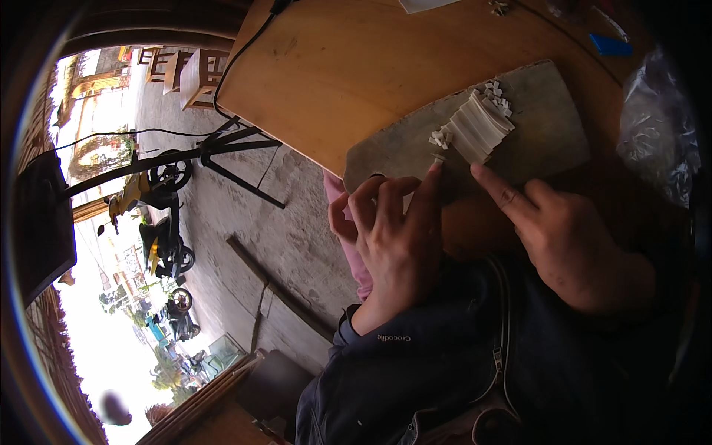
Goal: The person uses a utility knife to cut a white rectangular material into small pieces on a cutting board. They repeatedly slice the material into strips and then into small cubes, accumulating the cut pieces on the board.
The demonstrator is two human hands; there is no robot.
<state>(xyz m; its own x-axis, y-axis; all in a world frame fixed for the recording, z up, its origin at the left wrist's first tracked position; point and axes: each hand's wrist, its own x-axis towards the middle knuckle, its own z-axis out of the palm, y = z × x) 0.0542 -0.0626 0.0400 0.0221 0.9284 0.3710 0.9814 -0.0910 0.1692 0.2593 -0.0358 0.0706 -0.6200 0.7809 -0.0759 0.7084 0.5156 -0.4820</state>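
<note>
A row of thin, pale strips (476,127) lies side by side on a grey board (545,104). Small cut-off bits (497,96) are scattered at the far end of the row, and a little heap of similar bits (440,139) sits at its left. My left hand (393,222) is at the board's near edge, index finger stretched toward a tiny pale piece and the other fingers bent but apart. To the right, my right hand (560,230) points its index finger at the near end of the strips, its other fingers curled. I see nothing held in either hand.
The board rests on a wooden table (319,81). A crumpled clear plastic bag (656,126) and a blue object (611,45) lie at the right. A black cable (241,55) crosses the table's left edge. Beyond are a black metal stand (170,157) and parked motorbikes (159,237).
</note>
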